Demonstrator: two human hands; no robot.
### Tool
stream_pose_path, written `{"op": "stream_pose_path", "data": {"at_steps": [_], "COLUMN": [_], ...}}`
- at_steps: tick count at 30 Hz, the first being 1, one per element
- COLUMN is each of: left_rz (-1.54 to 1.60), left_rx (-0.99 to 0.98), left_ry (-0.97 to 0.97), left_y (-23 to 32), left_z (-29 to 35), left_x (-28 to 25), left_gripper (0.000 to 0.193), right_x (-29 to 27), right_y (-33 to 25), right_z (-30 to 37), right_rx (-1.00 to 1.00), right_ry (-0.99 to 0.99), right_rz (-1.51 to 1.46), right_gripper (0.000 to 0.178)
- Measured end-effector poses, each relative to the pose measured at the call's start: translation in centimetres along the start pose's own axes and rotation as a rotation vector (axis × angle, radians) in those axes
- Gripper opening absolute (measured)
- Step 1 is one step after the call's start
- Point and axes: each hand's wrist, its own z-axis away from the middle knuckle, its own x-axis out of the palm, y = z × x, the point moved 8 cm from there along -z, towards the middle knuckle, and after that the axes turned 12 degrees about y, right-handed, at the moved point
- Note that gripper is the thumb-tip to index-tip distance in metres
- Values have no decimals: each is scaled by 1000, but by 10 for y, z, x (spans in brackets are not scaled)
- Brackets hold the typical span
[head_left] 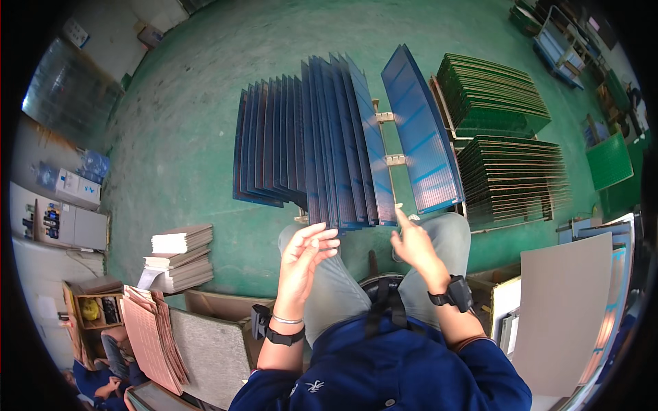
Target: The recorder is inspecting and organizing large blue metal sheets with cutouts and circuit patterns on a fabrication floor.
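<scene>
Before my knees stands a row of thin dark blue panels (336, 144), which look like circuit boards, upright on edge and closely spaced. One blue panel (421, 137) leans apart at the right, across a gap showing cream slotted rack bars (395, 159). My left hand (308, 257) is raised just below the row's near edge, palm turned up, fingers loosely bent and apart, holding nothing. My right hand (415, 243) has its index finger stretched toward the near corner of the panel left of the gap. Whether the fingertip touches it, I cannot tell.
Two stacks of green panels (497, 89) stand right of the blue ones. Low at left are a pile of pale sheets (179, 257) and copper-coloured sheets (154, 339). A large grey board (565, 308) stands at right. Another person (110, 377) sits at lower left.
</scene>
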Motion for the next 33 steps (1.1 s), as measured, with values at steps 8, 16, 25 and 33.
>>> {"op": "stream_pose_path", "data": {"at_steps": [8, 16, 25, 33], "left_rz": [-5, -24, 13, 558], "left_rx": [21, 37, 73, 22], "left_ry": [24, 38, -70, -164], "left_y": [5, 4, 14, 28], "left_z": [6, 12, 9, 7], "left_x": [-1, -7, 27, 30], "left_gripper": [30, 29, 39, 41], "right_x": [3, -51, -163, -148], "right_y": [-6, 42, 38, 42], "right_z": [-20, 3, 66, 86], "right_rx": [-26, 189, 93, 180], "right_ry": [127, 352, 317, 127], "right_rz": [-75, -594, -1549, -1537], "right_gripper": [60, 26, 44, 28]}}
